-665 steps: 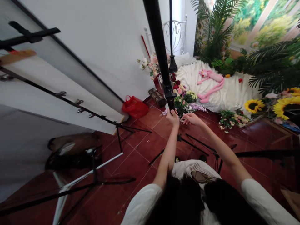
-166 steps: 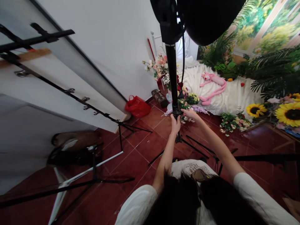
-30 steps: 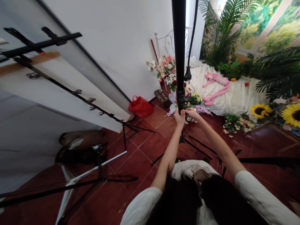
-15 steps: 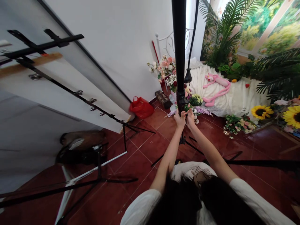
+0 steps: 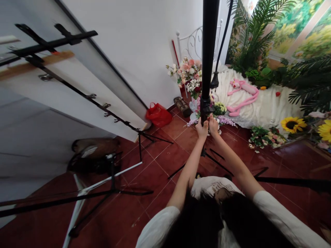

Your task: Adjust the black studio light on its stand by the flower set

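A tall black stand pole [image 5: 209, 51] rises upright in front of me, its legs on the red tiles. My left hand [image 5: 202, 129] is wrapped round the pole just below a black clamp collar [image 5: 206, 106]. Close beside it, on the right of the pole, my right hand [image 5: 213, 124] is closed at the collar's knob, which the fingers largely hide. A black cable with a plug [image 5: 214, 81] hangs along the pole's right side, above my hands.
Flowers [image 5: 190, 72] and a white-draped bed with a pink plush toy [image 5: 244, 91] lie beyond the pole. A red bag [image 5: 159, 115] sits by the wall. Stand legs [image 5: 112, 191] spread at left; a black bar [image 5: 292, 181] crosses at right. Sunflowers [image 5: 292, 124] stand at right.
The view has shifted a little, so the pole and my hands appear slightly further right. Both hands remain closed at the same part of the pole.
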`<state>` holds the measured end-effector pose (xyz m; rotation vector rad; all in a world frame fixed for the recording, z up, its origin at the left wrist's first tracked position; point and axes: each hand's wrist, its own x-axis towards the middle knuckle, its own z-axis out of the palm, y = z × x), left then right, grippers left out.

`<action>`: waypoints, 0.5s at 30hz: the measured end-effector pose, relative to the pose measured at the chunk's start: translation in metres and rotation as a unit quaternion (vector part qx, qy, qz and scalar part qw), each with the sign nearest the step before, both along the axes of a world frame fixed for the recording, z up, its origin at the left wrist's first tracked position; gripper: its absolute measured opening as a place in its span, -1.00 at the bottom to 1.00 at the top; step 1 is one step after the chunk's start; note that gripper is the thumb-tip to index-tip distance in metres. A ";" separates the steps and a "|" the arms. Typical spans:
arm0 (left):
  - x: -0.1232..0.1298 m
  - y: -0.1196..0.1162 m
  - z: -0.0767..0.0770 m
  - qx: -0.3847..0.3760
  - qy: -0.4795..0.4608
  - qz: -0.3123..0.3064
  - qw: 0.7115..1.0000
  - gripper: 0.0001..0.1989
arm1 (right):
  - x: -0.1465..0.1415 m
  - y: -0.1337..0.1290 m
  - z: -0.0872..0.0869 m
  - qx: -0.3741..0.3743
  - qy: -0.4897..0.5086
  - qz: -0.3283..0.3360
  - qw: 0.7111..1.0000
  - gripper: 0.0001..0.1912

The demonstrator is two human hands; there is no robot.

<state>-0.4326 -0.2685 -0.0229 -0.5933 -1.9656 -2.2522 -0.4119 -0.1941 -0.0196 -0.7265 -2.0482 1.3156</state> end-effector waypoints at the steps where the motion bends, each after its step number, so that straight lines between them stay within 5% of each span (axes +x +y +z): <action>1: -0.001 0.001 -0.001 0.000 -0.001 0.002 1.000 -0.30 | 0.001 0.001 0.000 -0.013 0.020 0.008 1.000 -0.38; 10: -0.001 0.001 -0.001 0.007 0.013 0.013 1.000 -0.34 | 0.022 0.006 -0.019 -0.081 0.088 0.056 0.991 -0.44; 15: -0.001 0.001 0.000 0.003 0.019 0.017 1.000 -0.35 | 0.027 0.005 -0.015 -0.102 0.074 0.085 0.988 -0.42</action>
